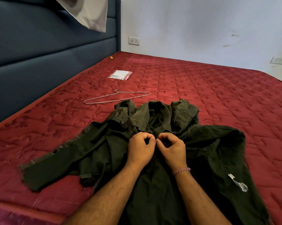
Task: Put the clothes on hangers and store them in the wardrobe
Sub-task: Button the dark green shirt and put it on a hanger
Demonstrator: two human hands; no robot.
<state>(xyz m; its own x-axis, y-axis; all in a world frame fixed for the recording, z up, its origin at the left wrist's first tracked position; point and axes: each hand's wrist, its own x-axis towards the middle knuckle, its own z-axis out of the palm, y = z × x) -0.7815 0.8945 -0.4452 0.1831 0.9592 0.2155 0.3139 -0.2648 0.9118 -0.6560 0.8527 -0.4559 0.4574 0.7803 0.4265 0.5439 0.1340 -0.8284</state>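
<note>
On the red bed lies a dark green shirt, spread out and rumpled, with thin pale lines on it. Its bottom part runs out of the picture at the low edge, so you cannot see all of it. One sleeve stretches to the left, with buttons showing on it. A small white tag sticks out on the right side of the shirt.

Both hands sit close together on the middle of the shirt, just below the collar. The left hand has its fingers curled and pinches the cloth with thumb and fingertip. The right hand does the same right beside it, and the fingertips of the two hands almost touch. What they pinch is too small and dark to make out. A pink and white string goes round the right wrist.

Beyond the shirt, near its collar but not touching, a thin wire hanger lies flat on the bed. Farther back is a clear plastic bag with something pale inside; you cannot tell what. A blue headboard stands on the left, and a white pillow is cut off at the top.
</note>
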